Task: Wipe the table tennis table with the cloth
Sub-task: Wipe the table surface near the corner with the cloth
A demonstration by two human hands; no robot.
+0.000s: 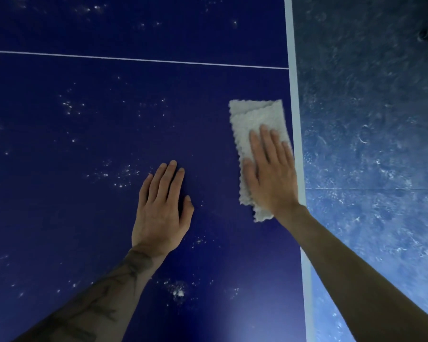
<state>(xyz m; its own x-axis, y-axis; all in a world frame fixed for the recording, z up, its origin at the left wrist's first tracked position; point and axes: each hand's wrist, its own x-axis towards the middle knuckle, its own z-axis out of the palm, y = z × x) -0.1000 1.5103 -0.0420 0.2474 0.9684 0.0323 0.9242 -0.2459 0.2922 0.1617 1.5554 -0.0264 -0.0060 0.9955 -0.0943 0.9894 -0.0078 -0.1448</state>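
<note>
The dark blue table tennis table fills most of the head view, speckled with patches of white dust. A folded white cloth lies flat on it close to the white right edge stripe. My right hand presses on the cloth with straight fingers, covering its lower half. My left hand rests flat on the bare table surface to the left of the cloth, fingers straight, holding nothing.
A thin white line crosses the table farther away. The white edge stripe marks the table's right side; beyond it lies mottled blue-grey floor. A thicker dust clump sits near my left forearm.
</note>
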